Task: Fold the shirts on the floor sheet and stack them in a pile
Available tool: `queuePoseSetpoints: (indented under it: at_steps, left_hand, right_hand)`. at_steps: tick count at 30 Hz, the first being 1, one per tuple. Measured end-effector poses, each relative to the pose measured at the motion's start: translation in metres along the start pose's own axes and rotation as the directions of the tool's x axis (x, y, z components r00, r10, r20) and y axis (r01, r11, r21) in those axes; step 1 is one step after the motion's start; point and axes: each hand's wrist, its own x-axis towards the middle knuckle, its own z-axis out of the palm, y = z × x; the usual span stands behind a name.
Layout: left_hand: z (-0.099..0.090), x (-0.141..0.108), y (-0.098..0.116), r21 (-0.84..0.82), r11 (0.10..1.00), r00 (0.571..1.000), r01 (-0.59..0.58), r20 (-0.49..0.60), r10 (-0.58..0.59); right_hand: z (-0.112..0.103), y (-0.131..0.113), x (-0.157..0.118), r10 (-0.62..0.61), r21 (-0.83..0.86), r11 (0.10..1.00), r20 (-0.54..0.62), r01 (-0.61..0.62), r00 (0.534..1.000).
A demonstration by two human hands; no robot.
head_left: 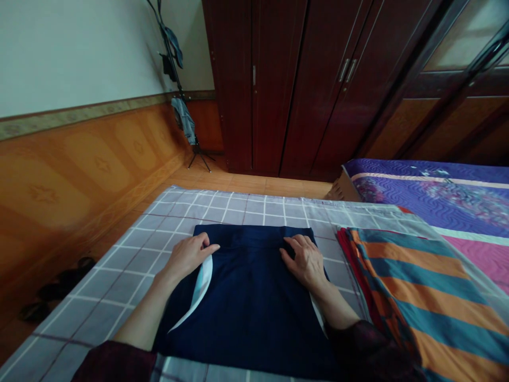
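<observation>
A dark navy garment [246, 302] with curved white edges at both sides lies flat on a grey checked cloth [131, 270]. My left hand [191, 254] rests at its upper left, by the top of the white-edged opening, with thumb and fingers pinched near the fabric; whether cloth is between them is too small to tell. On the upper right part of the garment, my right hand [304, 259] lies with its fingers curved and apart from the thumb, the fingertips touching the cloth.
Orange and teal striped fabric [429, 281] lies folded at the right, over something red. Beyond it is a purple bedspread [437, 185]. A dark red wardrobe [270, 90] and a coat stand [170, 58] stand behind. Dark shoes [51, 292] are on the floor at left.
</observation>
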Motion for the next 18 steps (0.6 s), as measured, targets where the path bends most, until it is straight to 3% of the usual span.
queuePoseSetpoints:
  at_steps: [2, 4, 6, 8, 10, 12, 14, 16, 18]
  left_hand:
    - [-0.002, -0.01, -0.001, -0.049, 0.998, 0.999, 0.034, 0.037, -0.032]
    - [0.003, -0.018, -0.003, -0.215, 0.976, 0.997, 0.033, 0.081, -0.016]
    - [0.012, -0.024, -0.006, -0.469, 0.882, 0.99, 0.045, 0.138, 0.023]
    - [0.021, -0.026, -0.01, -0.676, 0.731, 0.98, 0.095, 0.191, 0.049]
    - [0.028, -0.027, -0.014, -0.749, 0.648, 0.979, 0.136, 0.201, 0.027]
    - [0.03, -0.028, -0.016, -0.69, 0.714, 0.989, 0.117, 0.149, -0.018]
    - [0.025, -0.033, -0.012, -0.493, 0.868, 0.998, 0.054, 0.051, -0.033]
    - [0.013, -0.044, -0.001, -0.241, 0.969, 0.997, -0.05, -0.063, 0.036]
    - [0.0, -0.058, 0.018, -0.074, 0.981, 0.976, -0.18, -0.136, 0.169]
  right_hand:
    - [0.001, 0.001, 0.0, -0.006, 0.006, 1.0, -0.003, 0.006, 1.0]
    - [0.001, 0.001, 0.0, -0.008, 0.012, 1.0, -0.003, 0.008, 1.0]
    - [0.002, 0.002, -0.001, -0.006, 0.017, 1.0, -0.003, 0.006, 1.0]
    - [0.003, 0.002, -0.001, -0.007, 0.023, 1.0, -0.003, 0.007, 1.0]
    - [0.004, 0.003, -0.002, -0.006, 0.023, 1.0, 0.0, 0.006, 1.0]
    - [0.003, 0.004, -0.002, -0.003, 0.016, 1.0, 0.018, 0.003, 1.0]
    - [-0.002, 0.002, 0.0, 0.001, 0.006, 1.0, 0.039, -0.001, 0.999]
    - [-0.013, -0.004, 0.0, -0.005, -0.003, 1.0, 0.056, 0.005, 0.998]
    - [-0.029, -0.017, -0.001, -0.03, -0.009, 0.999, 0.082, 0.031, 0.996]
